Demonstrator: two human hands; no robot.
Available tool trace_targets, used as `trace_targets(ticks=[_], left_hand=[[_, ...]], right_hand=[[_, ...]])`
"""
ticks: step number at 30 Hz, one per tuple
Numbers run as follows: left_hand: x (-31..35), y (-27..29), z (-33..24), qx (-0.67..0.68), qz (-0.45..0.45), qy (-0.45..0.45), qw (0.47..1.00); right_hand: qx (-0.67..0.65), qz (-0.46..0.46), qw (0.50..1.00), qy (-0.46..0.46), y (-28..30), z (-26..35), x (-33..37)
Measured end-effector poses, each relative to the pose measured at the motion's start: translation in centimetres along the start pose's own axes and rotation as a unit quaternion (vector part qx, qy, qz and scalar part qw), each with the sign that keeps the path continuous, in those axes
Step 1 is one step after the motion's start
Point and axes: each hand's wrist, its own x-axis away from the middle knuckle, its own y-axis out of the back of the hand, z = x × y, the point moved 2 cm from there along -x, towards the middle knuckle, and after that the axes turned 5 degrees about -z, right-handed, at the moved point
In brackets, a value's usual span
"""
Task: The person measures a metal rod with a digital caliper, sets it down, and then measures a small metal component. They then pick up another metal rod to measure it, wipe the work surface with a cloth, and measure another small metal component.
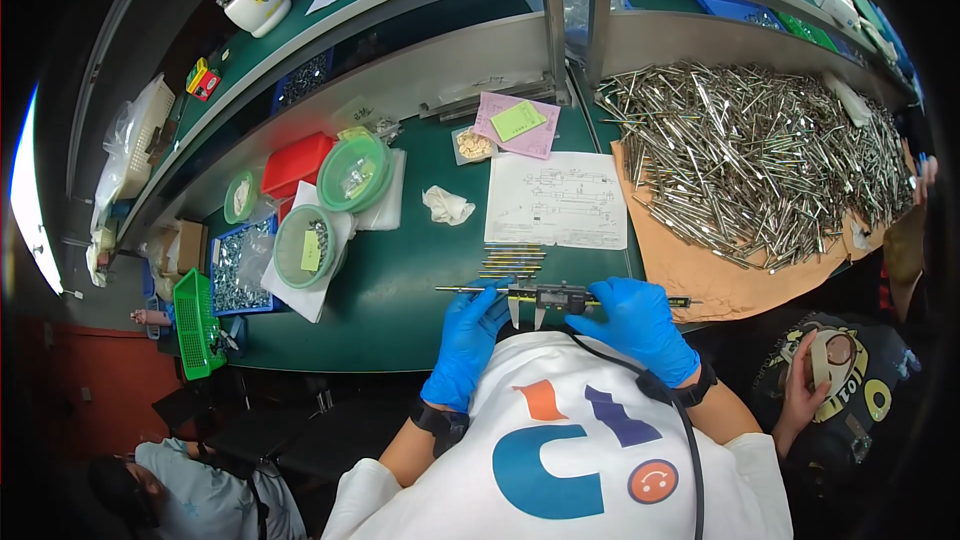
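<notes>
My right hand (640,325), in a blue glove, is closed round the right part of a digital caliper (548,296), whose jaws point toward my body. In my gloved left hand (468,340), the fingers pinch a thin metal rod (453,289) that sticks out to the left. The rod's right end is by the caliper jaws; I cannot tell whether they touch it. Several similar rods (514,260) lie side by side on the green table just beyond my hands. Behind them is a sheet with a technical drawing (556,202).
On brown paper (690,290) at the right is a large heap of metal rods (750,160). Green bowls (355,172), a red bin (297,164) and a blue tray of small parts (243,270) stand left. A crumpled white cloth (447,206) lies mid-table. Other people sit lower left and right.
</notes>
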Motion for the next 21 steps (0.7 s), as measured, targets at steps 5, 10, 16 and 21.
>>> trace_targets(ticks=[5, 10, 16, 21], left_hand=[[-0.08, 0.28, 0.29, 0.005, -0.007, -0.002, 1.0], [-0.07, 0.04, 0.48, 0.009, -0.007, 0.001, 1.0], [-0.07, 0.11, 0.5, 0.014, 0.0, 0.0, 1.0], [0.0, -0.29, 0.3, 0.011, -0.007, 0.001, 1.0]], right_hand=[[0.01, 0.013, 1.0, 0.006, -0.4, -0.32, 0.26], [-0.005, -0.011, 1.0, -0.005, -0.48, -0.51, 0.34], [-0.001, -0.012, 1.0, -0.001, -0.52, -0.48, 0.24], [-0.005, -0.012, 1.0, -0.003, -0.54, -0.47, 0.22]])
